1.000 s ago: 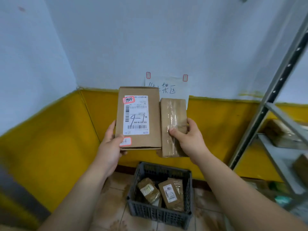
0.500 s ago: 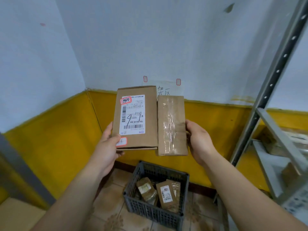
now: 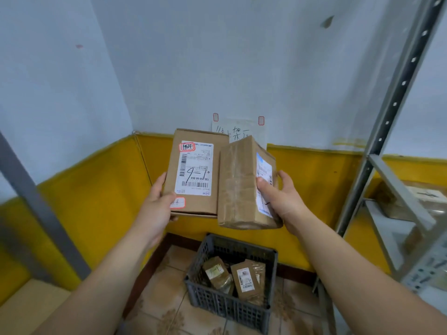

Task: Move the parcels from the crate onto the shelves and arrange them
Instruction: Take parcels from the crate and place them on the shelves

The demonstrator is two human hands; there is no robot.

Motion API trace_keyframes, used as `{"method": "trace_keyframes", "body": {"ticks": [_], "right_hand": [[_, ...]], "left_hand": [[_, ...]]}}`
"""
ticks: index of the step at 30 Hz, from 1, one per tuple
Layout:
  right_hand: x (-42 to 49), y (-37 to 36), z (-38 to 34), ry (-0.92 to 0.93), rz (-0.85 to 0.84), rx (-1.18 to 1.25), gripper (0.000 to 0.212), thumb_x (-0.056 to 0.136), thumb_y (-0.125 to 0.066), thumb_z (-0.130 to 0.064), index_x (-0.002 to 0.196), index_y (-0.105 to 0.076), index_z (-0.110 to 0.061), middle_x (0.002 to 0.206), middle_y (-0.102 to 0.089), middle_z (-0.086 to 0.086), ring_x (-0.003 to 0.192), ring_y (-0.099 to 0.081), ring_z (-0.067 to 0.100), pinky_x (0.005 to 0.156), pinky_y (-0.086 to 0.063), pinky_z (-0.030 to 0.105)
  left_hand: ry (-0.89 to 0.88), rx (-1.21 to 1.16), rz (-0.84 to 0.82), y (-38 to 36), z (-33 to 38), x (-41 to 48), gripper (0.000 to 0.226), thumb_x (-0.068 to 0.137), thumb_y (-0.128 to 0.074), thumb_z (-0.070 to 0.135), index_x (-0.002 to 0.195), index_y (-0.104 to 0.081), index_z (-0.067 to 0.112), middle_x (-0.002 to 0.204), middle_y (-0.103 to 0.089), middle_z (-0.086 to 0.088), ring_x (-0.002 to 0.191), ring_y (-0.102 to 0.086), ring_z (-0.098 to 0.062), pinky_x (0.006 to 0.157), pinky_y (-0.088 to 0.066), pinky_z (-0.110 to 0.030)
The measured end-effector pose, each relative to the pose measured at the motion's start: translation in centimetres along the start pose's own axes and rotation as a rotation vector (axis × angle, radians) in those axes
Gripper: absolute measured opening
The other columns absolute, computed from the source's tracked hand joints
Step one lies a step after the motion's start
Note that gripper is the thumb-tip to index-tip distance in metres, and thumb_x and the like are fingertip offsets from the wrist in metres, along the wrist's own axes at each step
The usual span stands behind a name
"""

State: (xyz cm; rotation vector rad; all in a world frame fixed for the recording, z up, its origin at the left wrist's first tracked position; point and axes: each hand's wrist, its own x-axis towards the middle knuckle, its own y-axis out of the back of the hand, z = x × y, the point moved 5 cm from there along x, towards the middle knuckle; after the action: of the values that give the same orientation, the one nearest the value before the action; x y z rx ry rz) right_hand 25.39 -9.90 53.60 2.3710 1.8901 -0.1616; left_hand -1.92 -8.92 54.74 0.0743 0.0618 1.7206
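My left hand [image 3: 158, 205] grips the lower left corner of a flat cardboard parcel [image 3: 205, 209] with a white shipping label marked "1-6". Beside it, my right hand [image 3: 283, 201] holds a narrower taped cardboard parcel [image 3: 238, 187], turned so its labelled side faces right. Both are held up in front of the wall. Below them on the floor stands a dark grey plastic crate [image 3: 229, 308] with a few brown parcels [image 3: 245, 279] inside.
A grey metal shelving unit [image 3: 396, 93] rises at the right, with parcels [image 3: 416, 201] on its shelf. Another grey upright [image 3: 41, 206] crosses the left side. A handwritten paper sign [image 3: 238, 131] is taped to the wall above the yellow band. The floor is tiled.
My right hand has rotated the taped parcel, so its labelled side now shows on the right. The flat parcel in my left hand has stayed about where it was.
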Motion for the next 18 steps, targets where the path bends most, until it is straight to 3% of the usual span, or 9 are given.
{"method": "trace_keyframes", "body": {"ticks": [3, 5, 7, 8, 10, 14, 18], "right_hand": [[-0.9, -2.1, 0.0, 0.036, 0.083, -0.137, 0.113, 0.072, -0.084, -0.049, 0.158, -0.012, -0.030, 0.141, -0.054, 0.000, 0.118, -0.061, 0.026, 0.100, -0.050, 0.051], [-1.5, -3.6, 0.4, 0.054, 0.102, -0.153, 0.111, 0.066, -0.086, -0.052, 0.154, -0.023, -0.025, 0.138, -0.057, 0.000, 0.116, -0.063, 0.025, 0.097, -0.053, 0.051], [-2.4, -5.1, 0.4, 0.096, 0.115, -0.134, 0.066, 0.076, -0.084, -0.041, 0.129, -0.049, -0.025, 0.119, -0.068, -0.002, 0.098, -0.070, 0.017, 0.085, -0.059, 0.043], [-3.1, -5.7, 0.3, 0.119, 0.123, -0.134, 0.044, 0.080, -0.081, -0.036, 0.114, -0.053, -0.027, 0.109, -0.070, -0.004, 0.090, -0.071, 0.013, 0.077, -0.060, 0.037], [-4.4, -6.8, 0.1, 0.177, 0.143, -0.140, 0.028, 0.084, -0.079, -0.032, 0.100, -0.057, -0.029, 0.099, -0.071, -0.008, 0.081, -0.071, 0.008, 0.066, -0.058, 0.028], [-6.9, -8.2, -0.1, 0.210, 0.203, -0.145, 0.036, 0.083, -0.080, -0.033, 0.106, -0.054, -0.024, 0.101, -0.068, -0.010, 0.085, -0.070, 0.010, 0.064, -0.057, 0.025], [-9.2, -8.6, 0.4, 0.173, 0.209, -0.110, 0.053, 0.083, -0.080, -0.029, 0.119, -0.041, -0.025, 0.107, -0.065, -0.007, 0.088, -0.071, 0.013, 0.065, -0.059, 0.027]], "left_hand": [[-0.045, 0.051, 0.008, 2.3, 0.2, -0.6, 0.058, 0.100, -0.042, 0.006, 0.148, -0.031, 0.037, 0.122, -0.065, 0.000, 0.076, -0.061, -0.005, 0.053, -0.048, -0.019], [-0.075, 0.067, 0.006, 3.9, 0.3, -1.2, 0.059, 0.100, -0.041, 0.004, 0.149, -0.029, 0.034, 0.126, -0.063, -0.004, 0.075, -0.059, -0.004, 0.053, -0.048, -0.012], [-0.085, 0.051, 0.004, 5.4, 0.1, -1.8, 0.058, 0.101, -0.040, 0.003, 0.150, -0.027, 0.032, 0.130, -0.060, -0.005, 0.081, -0.060, -0.007, 0.055, -0.048, -0.010], [-0.091, 0.044, 0.005, 6.2, -0.1, -2.1, 0.058, 0.101, -0.039, 0.003, 0.151, -0.027, 0.032, 0.131, -0.060, -0.005, 0.087, -0.061, -0.012, 0.058, -0.048, -0.011], [-0.108, 0.051, 0.001, 7.4, -0.4, -2.6, 0.058, 0.102, -0.039, 0.004, 0.150, -0.026, 0.033, 0.133, -0.059, -0.003, 0.107, -0.062, -0.022, 0.069, -0.048, -0.017], [-0.147, 0.089, -0.025, 9.0, -1.0, -3.5, 0.059, 0.102, -0.041, 0.006, 0.150, -0.026, 0.035, 0.139, -0.055, 0.002, 0.123, -0.055, -0.020, 0.100, -0.048, -0.038], [-0.163, 0.119, -0.048, 9.9, -1.7, -4.4, 0.058, 0.102, -0.043, 0.009, 0.150, -0.027, 0.038, 0.144, -0.049, 0.004, 0.128, -0.050, -0.019, 0.107, -0.042, -0.046]]}}
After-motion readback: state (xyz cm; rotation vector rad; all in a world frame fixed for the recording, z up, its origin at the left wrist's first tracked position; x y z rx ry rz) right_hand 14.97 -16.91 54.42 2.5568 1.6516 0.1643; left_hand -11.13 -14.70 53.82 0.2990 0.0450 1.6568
